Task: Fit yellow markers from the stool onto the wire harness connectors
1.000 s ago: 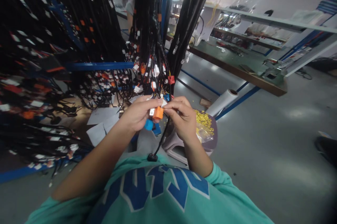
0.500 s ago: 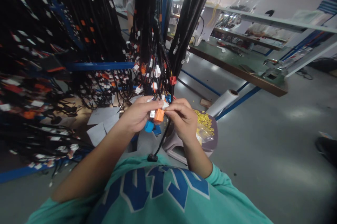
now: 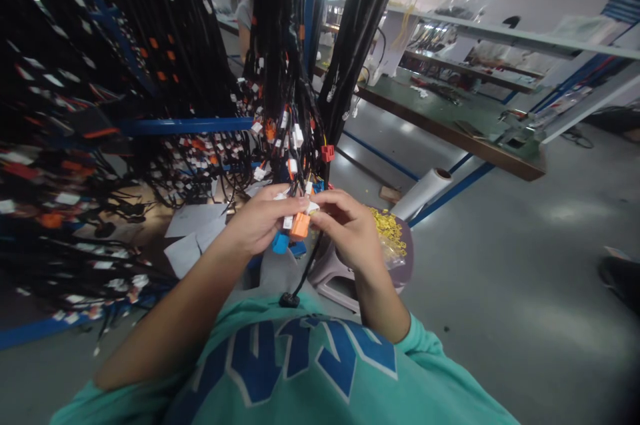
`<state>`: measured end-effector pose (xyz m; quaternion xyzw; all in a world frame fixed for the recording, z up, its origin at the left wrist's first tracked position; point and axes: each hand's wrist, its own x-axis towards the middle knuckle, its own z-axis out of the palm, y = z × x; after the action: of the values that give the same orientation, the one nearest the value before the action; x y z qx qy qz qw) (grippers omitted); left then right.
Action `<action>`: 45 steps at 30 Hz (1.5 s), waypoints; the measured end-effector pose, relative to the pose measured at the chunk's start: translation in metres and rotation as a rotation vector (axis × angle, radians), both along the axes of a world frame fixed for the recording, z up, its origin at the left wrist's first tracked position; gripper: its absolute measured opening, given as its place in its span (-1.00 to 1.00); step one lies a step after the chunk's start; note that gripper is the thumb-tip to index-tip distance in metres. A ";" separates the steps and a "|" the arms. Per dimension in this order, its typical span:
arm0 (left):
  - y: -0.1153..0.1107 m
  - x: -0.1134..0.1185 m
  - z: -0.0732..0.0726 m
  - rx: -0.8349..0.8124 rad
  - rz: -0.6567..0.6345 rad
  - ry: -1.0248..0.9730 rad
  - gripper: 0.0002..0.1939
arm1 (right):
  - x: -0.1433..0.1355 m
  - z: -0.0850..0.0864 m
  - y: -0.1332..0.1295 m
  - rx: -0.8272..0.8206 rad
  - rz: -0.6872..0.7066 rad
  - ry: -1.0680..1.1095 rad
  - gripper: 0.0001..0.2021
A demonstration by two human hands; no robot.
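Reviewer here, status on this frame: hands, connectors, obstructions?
Left hand gripping orange connector and blue connector. Right hand pinching white connector. Black cables crowd just beyond; fingers partly hide the grip.

From my view, the hanging cables (image 3: 280, 25) and the blue bar (image 3: 190, 125) wall off the space ahead of the hands and to their left. To the right, I see open floor (image 3: 490, 278) beyond the stool (image 3: 406, 245), whose yellow pieces (image 3: 387, 228) sit just beside my right hand (image 3: 345, 222). Further forward, the table (image 3: 450, 118) edge and the white roll (image 3: 427, 192) block that side.
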<state>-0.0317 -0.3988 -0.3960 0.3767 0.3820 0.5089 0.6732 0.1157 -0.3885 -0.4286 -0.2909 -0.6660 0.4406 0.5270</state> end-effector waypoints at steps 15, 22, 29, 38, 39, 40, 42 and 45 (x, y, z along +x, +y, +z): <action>0.019 0.007 -0.014 -0.025 0.054 -0.002 -0.85 | 0.003 -0.007 0.021 0.100 -0.220 -0.045 -0.88; 0.029 0.006 -0.008 -0.050 0.147 -0.056 -0.96 | 0.000 0.002 0.005 0.444 -0.300 -0.339 -0.86; 0.031 0.000 -0.009 -0.145 -0.026 -0.081 -0.93 | -0.001 0.003 0.006 0.332 -0.254 -0.294 -0.91; 0.043 -0.011 -0.013 -0.053 -0.266 -0.072 -0.83 | 0.025 -0.011 0.020 0.157 -0.220 -0.155 -0.73; 0.044 -0.012 -0.013 -0.056 -0.265 -0.066 -0.84 | 0.042 -0.019 0.029 0.140 -0.285 -0.126 -0.69; 0.045 -0.013 -0.013 -0.061 -0.260 -0.062 -0.85 | 0.062 -0.029 0.039 0.103 -0.392 -0.128 -0.66; 0.045 -0.015 -0.011 -0.066 -0.236 -0.055 -0.87 | 0.107 -0.057 0.058 -0.031 -0.656 -0.292 -0.65; 0.045 -0.017 -0.008 -0.058 -0.191 -0.041 -0.89 | 0.165 -0.109 0.077 -0.417 -0.760 -0.873 -0.70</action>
<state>-0.0490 -0.3534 -0.4040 0.3812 0.3450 0.4387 0.7370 0.2807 -0.3111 -0.5373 -0.7585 -0.5697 0.1833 0.2579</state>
